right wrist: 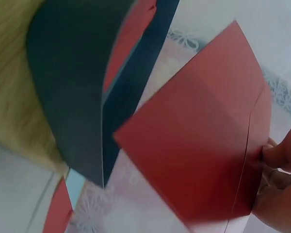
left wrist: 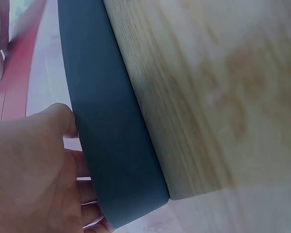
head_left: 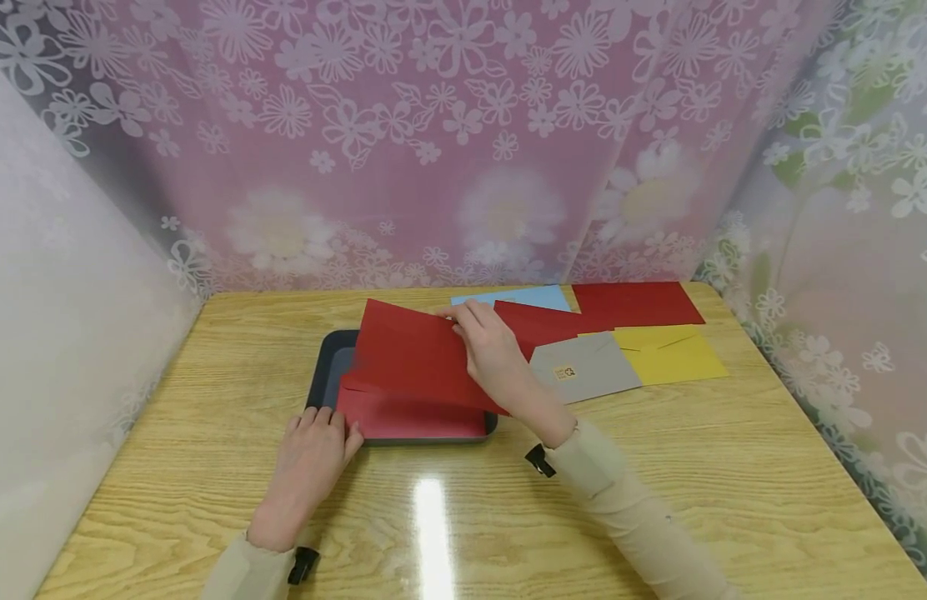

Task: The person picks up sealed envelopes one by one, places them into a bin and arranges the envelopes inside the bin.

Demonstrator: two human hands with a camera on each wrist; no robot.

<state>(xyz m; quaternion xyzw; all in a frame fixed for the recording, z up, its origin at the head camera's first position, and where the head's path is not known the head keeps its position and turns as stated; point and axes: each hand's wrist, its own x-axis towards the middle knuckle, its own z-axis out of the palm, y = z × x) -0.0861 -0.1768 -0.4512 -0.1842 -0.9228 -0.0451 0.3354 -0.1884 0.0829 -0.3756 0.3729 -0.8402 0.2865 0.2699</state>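
My right hand (head_left: 493, 350) pinches a dark red envelope (head_left: 414, 354) by its far edge, holding it tilted above the dark grey tray (head_left: 324, 367). In the right wrist view, the thumb and fingers grip the flap side of this envelope (right wrist: 199, 126), apart from the tray wall (right wrist: 72, 82). Inside the tray lies another red envelope (head_left: 411, 417), partly hidden by the held one. My left hand (head_left: 313, 450) holds the tray's near left corner, with its fingers over the rim. The left wrist view shows the thumb against the tray's edge (left wrist: 102, 107).
Right of the tray, a grey envelope (head_left: 583, 371) with a small sticker lies beside a yellow one (head_left: 677, 354). Behind them are two red envelopes (head_left: 636, 304) and a light blue one (head_left: 549, 295). A flowered curtain (head_left: 433, 167) borders the wooden table (head_left: 231, 358).
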